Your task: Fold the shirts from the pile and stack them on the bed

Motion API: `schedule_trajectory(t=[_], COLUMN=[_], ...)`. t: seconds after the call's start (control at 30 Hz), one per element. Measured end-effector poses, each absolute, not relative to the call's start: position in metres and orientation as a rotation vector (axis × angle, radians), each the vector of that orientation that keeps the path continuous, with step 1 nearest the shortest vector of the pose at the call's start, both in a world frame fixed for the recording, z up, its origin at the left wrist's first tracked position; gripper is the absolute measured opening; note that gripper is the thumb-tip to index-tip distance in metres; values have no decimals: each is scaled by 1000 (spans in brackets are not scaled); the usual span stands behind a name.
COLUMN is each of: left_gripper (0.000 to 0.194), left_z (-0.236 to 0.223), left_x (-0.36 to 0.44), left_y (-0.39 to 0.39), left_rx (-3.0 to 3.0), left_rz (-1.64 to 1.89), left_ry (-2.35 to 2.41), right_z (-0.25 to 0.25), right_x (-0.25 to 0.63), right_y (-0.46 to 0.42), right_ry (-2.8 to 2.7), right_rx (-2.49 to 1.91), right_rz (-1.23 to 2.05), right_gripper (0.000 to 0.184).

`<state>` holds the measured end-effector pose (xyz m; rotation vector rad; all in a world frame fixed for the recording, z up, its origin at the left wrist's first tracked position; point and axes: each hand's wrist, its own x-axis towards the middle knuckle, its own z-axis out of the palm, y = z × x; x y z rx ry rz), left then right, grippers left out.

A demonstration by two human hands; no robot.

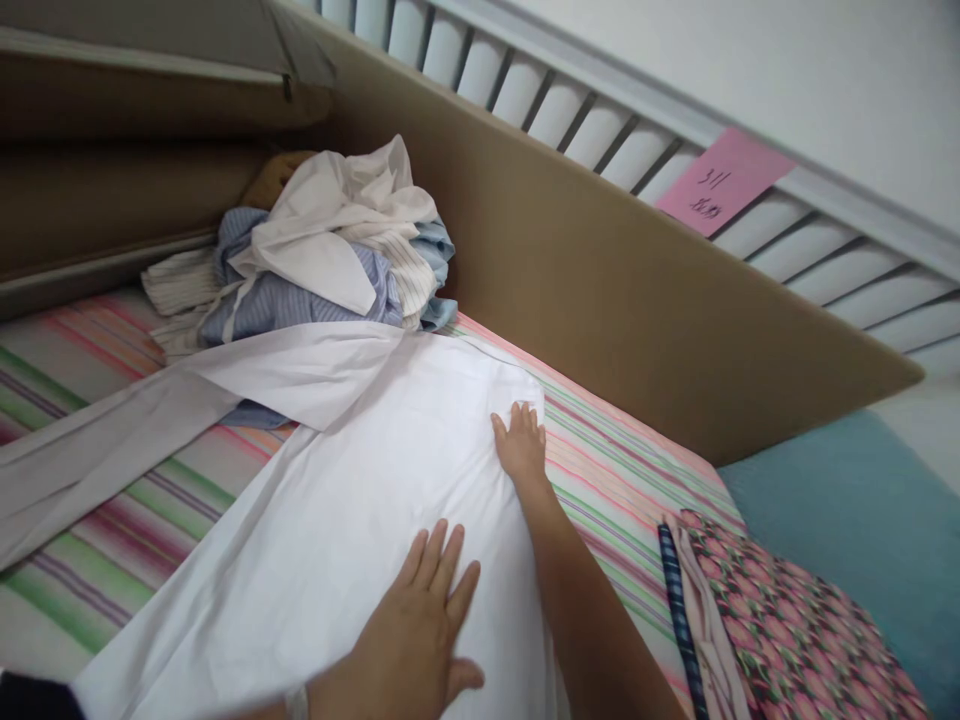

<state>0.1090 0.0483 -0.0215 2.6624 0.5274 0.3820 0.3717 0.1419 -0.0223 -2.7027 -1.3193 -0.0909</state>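
Observation:
A white garment (360,480), apparently a shirt, is spread over a striped bedsheet, with one long sleeve (150,425) stretched out to the left. My left hand (416,620) is palm down over the lower part of the garment, fingers straight and thumb apart. Farther up, my right hand (520,440) rests on the garment's right edge, its fingers spread on the cloth. Neither hand grasps anything. Soft wrinkles run through the fabric between the two hands.
A heap of crumpled clothes (330,250) sits behind the garment against a brown board (600,270). At the right lie folded floral cloth (802,620) and a teal cushion (847,510). A pink note (724,180) hangs on the white slats.

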Motion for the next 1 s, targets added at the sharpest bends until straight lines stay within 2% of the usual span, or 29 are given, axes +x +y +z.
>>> schedule_trajectory(t=[0.23, 0.47, 0.6, 0.8, 1.0], left_gripper=[78, 75, 71, 62, 53], left_z=[-29, -27, -18, -5, -15], left_x=[106, 105, 97, 42, -51], left_y=[48, 50, 57, 35, -23], left_rx=[2712, 2726, 2712, 2731, 2664], left_rz=[409, 374, 329, 324, 282], left_ry=[560, 559, 479, 247, 201], right_z=[-31, -9, 3, -10, -26], right_x=[391, 377, 317, 190, 109], right_y=[161, 148, 59, -123, -213], right_ry=[-1232, -1204, -1400, -1712, -1452], right_rx=[-2734, -2767, -2657, -2439, -2421], right_rz=[-2, 119, 46, -76, -66], right_gripper=[78, 74, 61, 53, 49])
